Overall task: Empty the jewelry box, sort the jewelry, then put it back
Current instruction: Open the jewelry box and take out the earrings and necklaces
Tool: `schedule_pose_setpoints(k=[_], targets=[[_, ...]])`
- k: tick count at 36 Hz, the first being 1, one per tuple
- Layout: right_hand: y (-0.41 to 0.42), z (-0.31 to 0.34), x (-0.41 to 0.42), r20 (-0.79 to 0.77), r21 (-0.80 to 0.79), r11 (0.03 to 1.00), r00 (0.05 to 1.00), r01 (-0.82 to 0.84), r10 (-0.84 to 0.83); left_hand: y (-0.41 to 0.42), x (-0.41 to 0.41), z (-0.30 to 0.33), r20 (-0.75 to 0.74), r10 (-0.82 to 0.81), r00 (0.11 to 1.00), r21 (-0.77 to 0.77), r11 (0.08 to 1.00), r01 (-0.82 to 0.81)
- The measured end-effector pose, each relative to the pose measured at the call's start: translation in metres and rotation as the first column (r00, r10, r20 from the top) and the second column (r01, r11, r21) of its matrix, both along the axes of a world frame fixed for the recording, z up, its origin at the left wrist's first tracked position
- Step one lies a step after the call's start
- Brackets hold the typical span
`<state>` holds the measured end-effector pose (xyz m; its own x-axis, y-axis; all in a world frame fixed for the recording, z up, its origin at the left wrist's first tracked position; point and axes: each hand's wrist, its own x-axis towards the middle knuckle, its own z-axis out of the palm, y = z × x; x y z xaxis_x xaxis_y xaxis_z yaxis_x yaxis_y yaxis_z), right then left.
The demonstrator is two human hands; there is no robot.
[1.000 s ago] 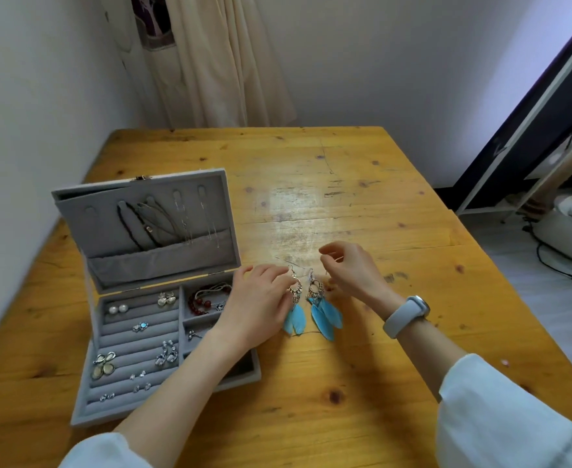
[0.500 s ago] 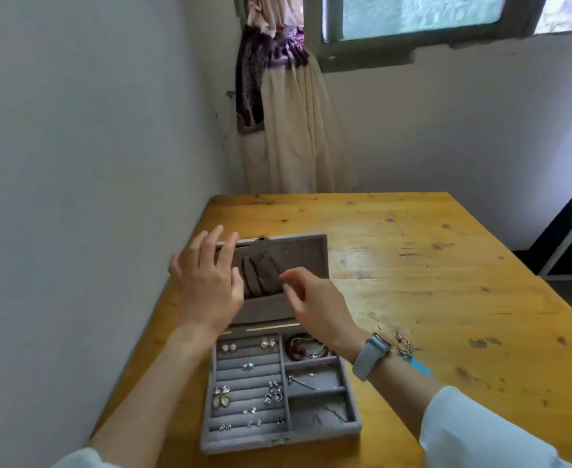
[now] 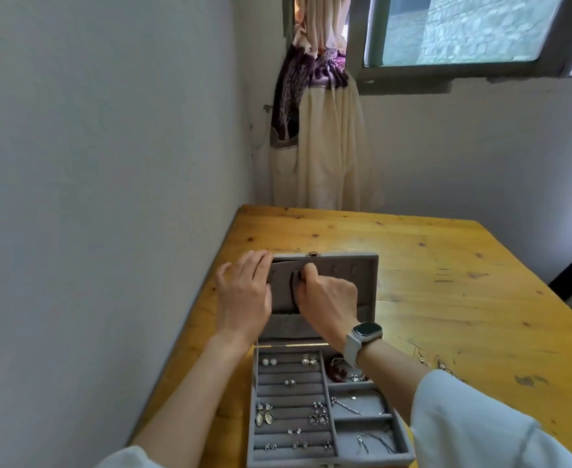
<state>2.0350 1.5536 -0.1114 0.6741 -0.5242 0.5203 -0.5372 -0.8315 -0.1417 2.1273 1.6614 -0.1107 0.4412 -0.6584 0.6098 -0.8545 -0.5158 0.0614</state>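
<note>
The left hand (image 3: 244, 298), fingers straight, steadies the lid (image 3: 342, 282) so the right hand (image 3: 328, 302) can pinch a cord (image 3: 293, 288) off it.

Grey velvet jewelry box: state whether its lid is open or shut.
Open. The grey velvet jewelry box has its lid standing upright, and the earrings in its slots show.

**Hands relocated from table to box lid**

Both hands have left the feather earrings (image 3: 441, 364) lying on the table (image 3: 446, 265) and moved to the raised lid (image 3: 355, 282) of the jewelry box (image 3: 325, 462). The left hand (image 3: 244, 298) now rests flat on the lid's left edge. The right hand (image 3: 330, 298) now pinches a dark cord (image 3: 293, 290) on the lining (previously it hovered just short).
</note>
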Motion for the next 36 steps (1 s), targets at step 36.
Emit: schedule_pose_setpoints(k=[36], targets=[[-0.090,0.090,-0.162,0.728,0.683,0.522,0.534,-0.511,-0.429,-0.050,-0.155,0.017,-0.905,-0.365,-0.218,-0.418,0.856,0.305]])
